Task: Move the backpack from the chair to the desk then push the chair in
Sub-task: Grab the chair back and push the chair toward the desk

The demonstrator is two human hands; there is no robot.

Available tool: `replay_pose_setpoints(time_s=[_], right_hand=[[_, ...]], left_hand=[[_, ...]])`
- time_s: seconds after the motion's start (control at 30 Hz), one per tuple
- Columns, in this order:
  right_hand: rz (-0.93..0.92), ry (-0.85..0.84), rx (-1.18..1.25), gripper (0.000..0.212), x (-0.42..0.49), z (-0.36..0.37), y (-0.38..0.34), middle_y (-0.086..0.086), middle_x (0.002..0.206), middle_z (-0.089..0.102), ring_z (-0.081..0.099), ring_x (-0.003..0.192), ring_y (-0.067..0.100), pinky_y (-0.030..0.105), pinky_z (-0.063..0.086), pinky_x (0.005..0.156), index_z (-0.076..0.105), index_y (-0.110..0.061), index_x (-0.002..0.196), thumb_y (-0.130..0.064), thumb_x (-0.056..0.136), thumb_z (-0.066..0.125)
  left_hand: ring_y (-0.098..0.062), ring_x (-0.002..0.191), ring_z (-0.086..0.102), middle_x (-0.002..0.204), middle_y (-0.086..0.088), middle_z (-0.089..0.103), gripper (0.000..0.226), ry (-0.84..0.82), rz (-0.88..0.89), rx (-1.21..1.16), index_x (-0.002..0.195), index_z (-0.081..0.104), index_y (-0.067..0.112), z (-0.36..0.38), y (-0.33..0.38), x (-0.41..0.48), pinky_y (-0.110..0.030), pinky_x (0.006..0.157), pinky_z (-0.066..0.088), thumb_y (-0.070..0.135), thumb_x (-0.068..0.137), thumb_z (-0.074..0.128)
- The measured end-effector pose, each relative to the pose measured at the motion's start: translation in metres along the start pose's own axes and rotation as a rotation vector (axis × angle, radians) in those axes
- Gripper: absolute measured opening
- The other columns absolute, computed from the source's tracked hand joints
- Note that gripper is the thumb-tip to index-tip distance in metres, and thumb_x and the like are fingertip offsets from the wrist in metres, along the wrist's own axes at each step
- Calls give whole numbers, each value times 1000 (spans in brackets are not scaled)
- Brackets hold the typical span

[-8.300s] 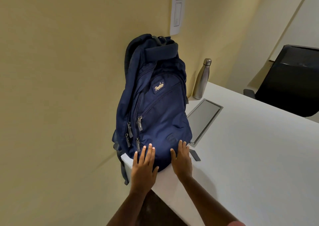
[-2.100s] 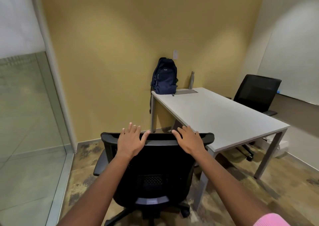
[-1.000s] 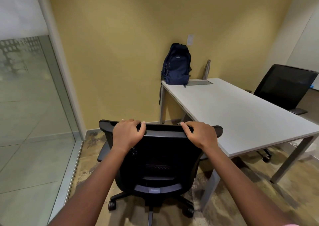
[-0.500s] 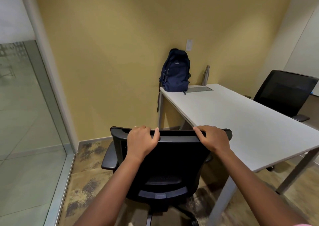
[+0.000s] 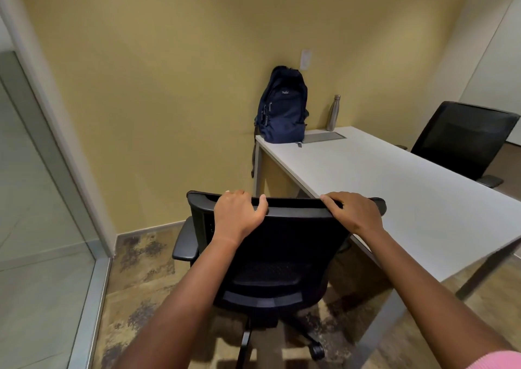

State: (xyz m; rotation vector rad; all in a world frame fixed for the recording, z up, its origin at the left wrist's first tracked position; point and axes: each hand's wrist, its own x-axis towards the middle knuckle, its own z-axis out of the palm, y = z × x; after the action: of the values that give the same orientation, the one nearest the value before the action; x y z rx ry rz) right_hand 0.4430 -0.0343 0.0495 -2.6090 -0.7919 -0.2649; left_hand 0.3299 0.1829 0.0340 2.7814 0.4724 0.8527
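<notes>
The navy backpack (image 5: 283, 106) stands upright on the far left corner of the white desk (image 5: 400, 182), leaning against the yellow wall. A black mesh office chair (image 5: 270, 253) stands in front of me beside the desk's near left edge, its back facing me. My left hand (image 5: 238, 213) grips the top rail of the chair back on the left. My right hand (image 5: 353, 212) grips the same rail on the right, close to the desk edge. The chair's seat is hidden behind its back.
A steel bottle (image 5: 333, 113) and a grey cable hatch (image 5: 322, 137) sit near the backpack. A second black chair (image 5: 462, 140) stands at the desk's far side. A glass partition (image 5: 42, 199) runs along the left. A desk leg (image 5: 386, 315) stands right of the chair base.
Both hands went from resting flat on the chair back to gripping its top rail. The chair has rolled forward and to the right, closer to the desk's edge.
</notes>
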Motion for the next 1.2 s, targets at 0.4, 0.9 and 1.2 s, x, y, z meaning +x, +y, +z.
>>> replay_pose_setpoints(time_s=[0.4, 0.9, 1.2], right_hand=[[54, 67, -43, 40, 61, 29, -9, 1, 105, 71, 61, 94, 21, 24, 40, 62, 65, -27, 108, -48, 92, 35], [185, 218, -144, 50, 128, 78, -68, 3, 79, 72, 61, 74, 22, 22, 28, 48, 69, -23, 101, -53, 89, 30], [322, 351, -222, 55, 164, 112, -115, 3, 75, 71, 60, 71, 23, 18, 20, 46, 69, -23, 100, -57, 86, 28]], left_hand=[[-31, 74, 58, 79, -15, 67, 46, -7, 122, 8, 74, 62, 4, 31, -42, 70, -30, 56, 25, 40, 90, 38], [-26, 78, 59, 79, -7, 67, 55, -61, 264, -83, 81, 66, 11, 59, -126, 169, -29, 50, 21, 43, 81, 21], [-25, 76, 59, 80, -8, 68, 45, -94, 411, -183, 79, 65, 13, 75, -182, 228, -18, 46, 15, 39, 83, 28]])
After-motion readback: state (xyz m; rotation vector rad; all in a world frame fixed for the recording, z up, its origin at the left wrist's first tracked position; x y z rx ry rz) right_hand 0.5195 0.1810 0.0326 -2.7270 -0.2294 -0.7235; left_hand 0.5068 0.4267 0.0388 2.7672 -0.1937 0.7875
